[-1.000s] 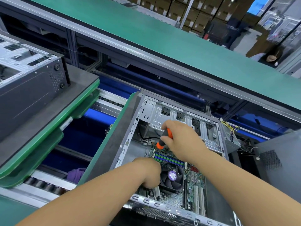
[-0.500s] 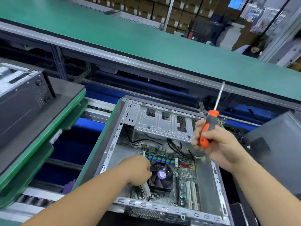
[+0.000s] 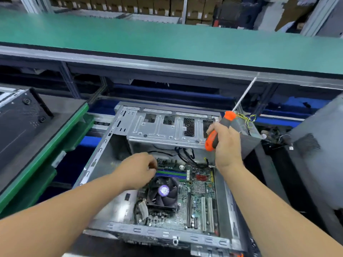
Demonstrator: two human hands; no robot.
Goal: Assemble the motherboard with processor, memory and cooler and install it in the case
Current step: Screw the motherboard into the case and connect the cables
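Note:
An open metal computer case [image 3: 104, 145] lies on its side in front of me. Inside it sits the green motherboard [image 3: 200, 190] with a black cooler fan [image 3: 163, 191] and memory slots [image 3: 172, 174]. My right hand [image 3: 225, 145] grips an orange and black screwdriver [image 3: 219, 132] above the case's right edge, shaft pointing up and away. My left hand [image 3: 137, 170] hovers with curled fingers over the board's upper left corner, beside the memory slots; whether it pinches anything is hidden.
A silver drive cage [image 3: 167, 128] spans the far end of the case. Loose cables [image 3: 185, 154] hang below it. Another dark case [image 3: 18, 123] stands on a green-edged pallet [image 3: 48, 153] at left. A grey side panel [image 3: 313, 151] leans at right. A green bench top [image 3: 167, 39] runs beyond.
My right hand lifted the screwdriver out of the case and turned its shaft upward. My left hand moved from beside the cooler up toward the memory slots.

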